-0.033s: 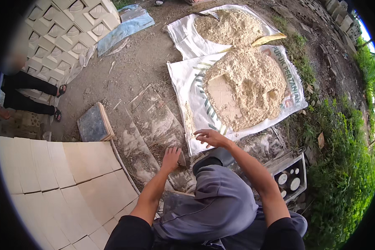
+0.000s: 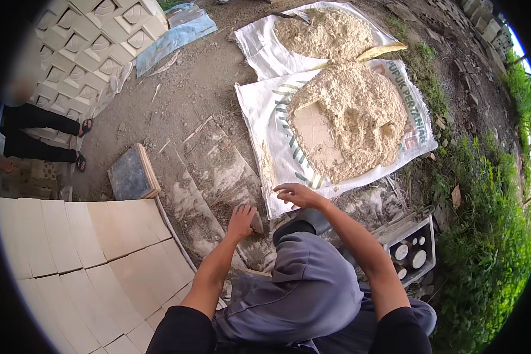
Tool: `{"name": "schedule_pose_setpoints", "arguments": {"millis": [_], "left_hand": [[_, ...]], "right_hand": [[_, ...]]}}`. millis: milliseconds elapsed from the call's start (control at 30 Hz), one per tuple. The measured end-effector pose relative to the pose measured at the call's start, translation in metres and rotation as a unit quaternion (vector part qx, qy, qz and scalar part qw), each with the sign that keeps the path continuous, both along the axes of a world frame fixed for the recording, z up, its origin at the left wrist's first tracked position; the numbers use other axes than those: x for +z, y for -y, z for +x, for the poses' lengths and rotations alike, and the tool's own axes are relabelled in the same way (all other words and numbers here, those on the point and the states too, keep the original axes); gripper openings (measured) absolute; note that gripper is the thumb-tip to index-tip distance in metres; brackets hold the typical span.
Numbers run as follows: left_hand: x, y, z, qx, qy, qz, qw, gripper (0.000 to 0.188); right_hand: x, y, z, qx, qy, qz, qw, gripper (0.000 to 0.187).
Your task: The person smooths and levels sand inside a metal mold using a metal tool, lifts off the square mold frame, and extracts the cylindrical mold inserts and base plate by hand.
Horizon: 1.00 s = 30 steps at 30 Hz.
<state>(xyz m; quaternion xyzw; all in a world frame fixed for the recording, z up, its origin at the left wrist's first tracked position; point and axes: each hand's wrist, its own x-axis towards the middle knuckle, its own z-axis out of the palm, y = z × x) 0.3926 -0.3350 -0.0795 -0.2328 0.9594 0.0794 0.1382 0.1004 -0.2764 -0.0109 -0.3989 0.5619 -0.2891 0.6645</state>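
My left hand (image 2: 242,220) is held low over the dirt-caked boards (image 2: 218,171), its fingers spread and nothing visible in them. Whether its fingertips touch the ground I cannot tell. My right hand (image 2: 296,196) is at the near corner of a white woven sack (image 2: 259,130), fingers loosely bent and apart, with nothing seen in it. On that sack lies a heap of damp, crumbly beige mix (image 2: 366,112), with a flat, smooth patch cut into its left side. A second heap (image 2: 324,38) rests on another sack beyond.
Rows of pale slabs (image 2: 71,236) stand at lower left, beside a dark square plate (image 2: 128,176) on boards. Patterned blocks (image 2: 88,41) are stacked at far left near another person's legs (image 2: 41,124). A metal mould (image 2: 410,251) with round plugs lies right, beside green plants (image 2: 484,236).
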Motion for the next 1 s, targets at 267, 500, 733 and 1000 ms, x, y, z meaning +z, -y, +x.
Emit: {"name": "schedule_pose_setpoints", "arguments": {"millis": [267,500,733,1000], "left_hand": [[0.046,0.076,-0.114,0.172,-0.108,0.254,0.946,0.087],[0.117,0.105,-0.245,0.033,-0.166,0.493,0.853,0.053],[0.224,0.028,-0.382,-0.073,-0.119,0.624,0.769,0.045],[0.283,-0.134,-0.449,-0.400,0.044,0.428,0.809,0.043]], "right_hand": [[-0.047,-0.006,0.010,-0.101,-0.134,-0.083,0.982,0.047],[0.019,-0.037,-0.076,-0.287,-0.092,-0.094,0.949,0.038],[0.139,-0.144,-0.135,-0.441,-0.047,-0.050,0.895,0.049],[0.193,-0.321,-0.108,-0.547,-0.039,0.029,0.836,0.039]]}}
